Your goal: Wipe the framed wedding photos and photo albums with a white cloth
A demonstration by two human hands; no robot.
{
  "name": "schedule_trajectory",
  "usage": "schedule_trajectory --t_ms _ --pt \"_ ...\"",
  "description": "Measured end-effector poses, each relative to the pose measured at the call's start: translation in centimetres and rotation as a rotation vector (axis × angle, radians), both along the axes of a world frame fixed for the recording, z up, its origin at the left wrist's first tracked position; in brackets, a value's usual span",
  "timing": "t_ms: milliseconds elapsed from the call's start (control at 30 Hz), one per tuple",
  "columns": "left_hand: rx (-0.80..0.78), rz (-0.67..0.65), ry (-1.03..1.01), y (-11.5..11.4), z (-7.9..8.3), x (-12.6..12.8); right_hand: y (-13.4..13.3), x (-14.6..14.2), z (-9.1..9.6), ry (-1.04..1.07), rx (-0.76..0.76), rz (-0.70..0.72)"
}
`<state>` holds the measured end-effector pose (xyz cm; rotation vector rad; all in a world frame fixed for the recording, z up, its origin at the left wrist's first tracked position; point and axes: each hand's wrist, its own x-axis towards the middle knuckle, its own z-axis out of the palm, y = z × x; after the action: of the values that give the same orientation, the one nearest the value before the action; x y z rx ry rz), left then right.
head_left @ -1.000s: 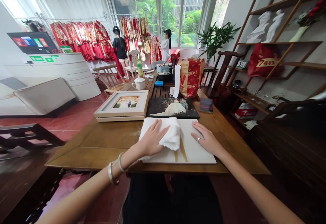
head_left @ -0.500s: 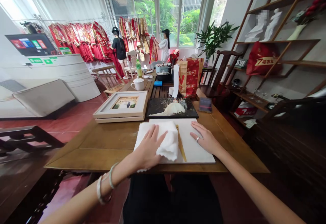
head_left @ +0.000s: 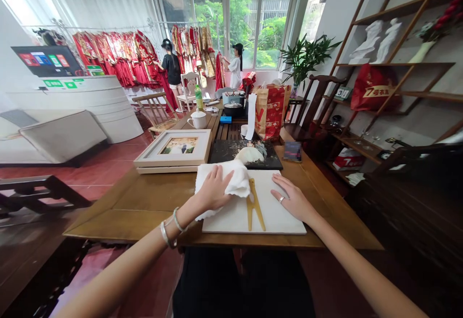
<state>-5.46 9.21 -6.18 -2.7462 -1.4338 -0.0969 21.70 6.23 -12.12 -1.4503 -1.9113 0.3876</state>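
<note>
A flat white board (head_left: 280, 221) lies at the near edge of the wooden table, and on it rests a gold forked piece (head_left: 250, 212) with two legs pointing towards me. Over the board's left side spreads a crumpled white cloth (head_left: 237, 176). My left hand (head_left: 215, 190) grips this cloth from above and presses it down, thumb apart from the fingers. On the right part of the board, my right hand (head_left: 289, 197) lies flat and open, holding nothing. The board's far left corner is hidden under the cloth.
Stacked picture frames (head_left: 173, 156) lie to the left. Behind the board are a dark picture panel (head_left: 222, 152), a paper bag (head_left: 271, 111), a lidded white mug (head_left: 197, 120) and a black pot (head_left: 233, 110). Two people stand by red garments (head_left: 123, 58) at the back.
My left hand has moved away from me across the board with the cloth, uncovering more of the gold piece and the board's near left part. My right hand stays in place.
</note>
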Motion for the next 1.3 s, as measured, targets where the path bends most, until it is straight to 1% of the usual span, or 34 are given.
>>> schedule_trajectory --t_ms 67,133,200,400,467,500,533,600,800,867,933,1033,1167,1300 --pt "0.004 0.007 -0.003 0.4 -0.1 0.0 0.0 0.0 0.0 0.018 0.005 -0.004" --pt "-0.005 0.009 0.004 -0.1 0.1 0.0 0.0 0.0 0.0 0.022 0.006 -0.002" --pt "-0.030 0.004 0.021 -1.5 0.4 -0.1 -0.1 -0.1 0.1 0.013 -0.002 0.000" --pt "-0.140 -0.042 0.087 -7.6 1.4 -0.3 -0.2 -0.2 0.4 -0.020 -0.012 -0.008" --pt "-0.158 -0.047 0.091 -8.5 1.6 -0.4 -0.2 -0.3 0.4 -0.028 -0.001 -0.011" --pt "-0.157 -0.048 0.085 -8.5 1.6 -0.5 -0.3 -0.3 0.3 -0.029 0.004 -0.010" --pt "-0.153 -0.053 0.075 -8.2 1.7 -0.5 -0.3 -0.4 0.3 -0.024 0.009 -0.007" --pt "-0.133 -0.063 0.056 -6.9 1.5 -0.4 -0.2 -0.4 0.3 -0.011 0.018 0.001" --pt "-0.011 -0.059 0.035 -0.9 0.5 0.3 -0.1 -0.5 0.2 -0.017 0.003 -0.009" --pt "0.000 -0.055 0.034 0.3 0.3 0.5 -0.1 -0.5 0.2 -0.008 0.008 -0.009" --pt "-0.001 -0.055 0.035 0.5 0.4 0.6 -0.2 -0.6 0.2 -0.003 0.016 -0.006" --pt "-0.014 -0.073 0.044 -0.8 0.8 0.8 -0.2 -0.6 0.3 -0.017 0.017 -0.008" --pt "-0.080 -0.126 0.037 -4.5 1.2 0.3 -0.2 -0.5 0.3 -0.036 0.013 -0.003" --pt "-0.213 -0.203 -0.043 -8.0 1.5 -1.0 -0.1 -0.4 -0.1 -0.007 0.036 0.004"
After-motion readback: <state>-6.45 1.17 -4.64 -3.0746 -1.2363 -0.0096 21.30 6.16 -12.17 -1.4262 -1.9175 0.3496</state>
